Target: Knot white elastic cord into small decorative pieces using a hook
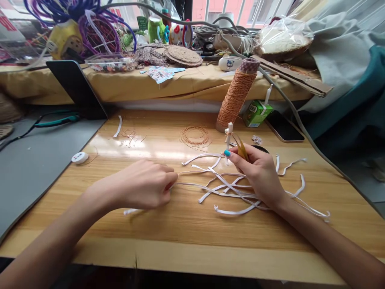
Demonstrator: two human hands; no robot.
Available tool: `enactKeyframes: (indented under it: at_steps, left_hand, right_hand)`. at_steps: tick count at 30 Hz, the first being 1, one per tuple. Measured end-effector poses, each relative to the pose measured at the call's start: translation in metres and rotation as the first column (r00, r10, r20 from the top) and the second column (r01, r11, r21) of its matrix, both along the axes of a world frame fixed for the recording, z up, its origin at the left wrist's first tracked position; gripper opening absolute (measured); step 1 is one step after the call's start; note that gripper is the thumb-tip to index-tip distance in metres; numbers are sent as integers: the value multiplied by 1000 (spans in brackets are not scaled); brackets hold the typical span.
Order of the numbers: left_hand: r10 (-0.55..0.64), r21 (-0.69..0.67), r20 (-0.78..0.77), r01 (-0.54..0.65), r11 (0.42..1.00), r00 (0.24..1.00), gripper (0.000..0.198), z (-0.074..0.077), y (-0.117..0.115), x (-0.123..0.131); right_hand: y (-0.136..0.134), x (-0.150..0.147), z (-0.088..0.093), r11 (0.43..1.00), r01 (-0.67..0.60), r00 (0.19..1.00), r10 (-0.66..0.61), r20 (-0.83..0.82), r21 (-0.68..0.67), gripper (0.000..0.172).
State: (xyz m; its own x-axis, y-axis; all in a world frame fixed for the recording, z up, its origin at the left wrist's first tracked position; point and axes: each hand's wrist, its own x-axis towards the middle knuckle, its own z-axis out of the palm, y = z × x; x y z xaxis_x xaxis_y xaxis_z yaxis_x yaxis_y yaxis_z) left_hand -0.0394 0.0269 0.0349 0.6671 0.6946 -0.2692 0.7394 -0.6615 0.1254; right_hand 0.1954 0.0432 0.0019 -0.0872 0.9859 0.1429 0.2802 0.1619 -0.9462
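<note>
My left hand (150, 184) is closed in a fist, and a white flat cord (192, 184) runs into it from the right. Another white end (131, 211) shows below its wrist. Between thumb and fingers, my right hand (255, 170) pinches an upright white stick-like piece (229, 130) with thin copper wire around it. A pointed golden tool (241, 150) also sits in this hand; its kind is unclear. Several loose white cords (234, 211) spread over the table beneath and beside the right hand.
A wire coil (195, 136) and a tall copper-coloured spool (237, 96) stand beyond my hands. A green drink carton (257, 113) and a phone (285, 126) are at right. A white tape measure-like disc (80, 158) and a tilted tablet (75, 88) are at left.
</note>
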Motion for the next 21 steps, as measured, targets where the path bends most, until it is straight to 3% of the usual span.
enactKeyframes:
  at_steps: [8, 13, 17, 19, 21]
  left_hand:
    - [173, 114, 42, -177, 978, 984, 18, 2, 13, -9]
    - [236, 69, 256, -261, 963, 937, 16, 9, 18, -24]
    - [341, 9, 498, -398, 917, 798, 19, 19, 18, -27]
    - [388, -62, 513, -417, 907, 766, 23, 22, 17, -27]
    - [379, -146, 390, -349, 925, 839, 27, 21, 17, -28]
  right_hand:
    - [-1, -1, -1, 1000, 4, 1000, -4, 7, 13, 16]
    - [2, 5, 4, 980, 144, 983, -126, -130, 140, 13]
    - [10, 15, 14, 955, 225, 951, -172, -259, 191, 9]
    - [14, 18, 18, 944, 271, 925, -201, -322, 189, 8]
    - [17, 21, 21, 934, 310, 905, -234, -356, 176, 8]
